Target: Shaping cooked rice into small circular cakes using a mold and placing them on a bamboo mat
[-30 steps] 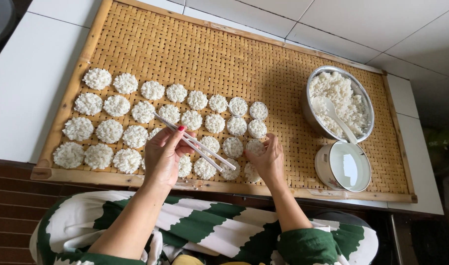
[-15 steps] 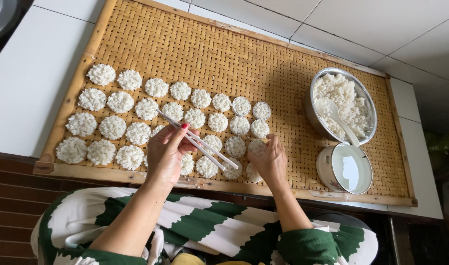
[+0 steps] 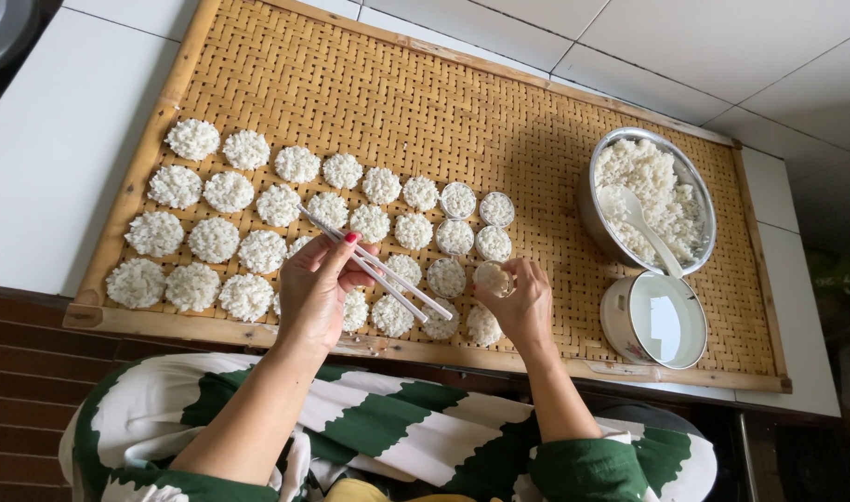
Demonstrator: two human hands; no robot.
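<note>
On the near edge of the woven bamboo tray point(image 3: 573, 121), working over rows of white rice cakes point(image 3: 248, 209). Left hand point(image 3: 315, 293) curling closed around a pair of white chopsticks point(image 3: 378, 270), fingers pinching them near the middle, tips slanting right and toward the near rail, hovering just above the near rows. Right hand point(image 3: 522, 302) gripping a small round ring mould point(image 3: 493, 277) between thumb and fingertips, rice packed inside it, mould sitting just right of the chopstick tips and touching or almost touching the mat; cannot tell which. Lying just beyond that hand, several more rice-filled ring moulds point(image 3: 458, 199) resting in two short columns at the right end of the rows. Standing further right on the tray, a metal bowl point(image 3: 599, 218) heaped with loose cooked rice, a white spoon point(image 3: 634, 216) leaning in it. Sitting near that bowl, closer to the near rail, a small white enamel pot point(image 3: 618, 321) holding clear water. Showing along the bottom, a green-and-white patterned garment point(image 3: 388, 432) covering lap and arms.
</note>
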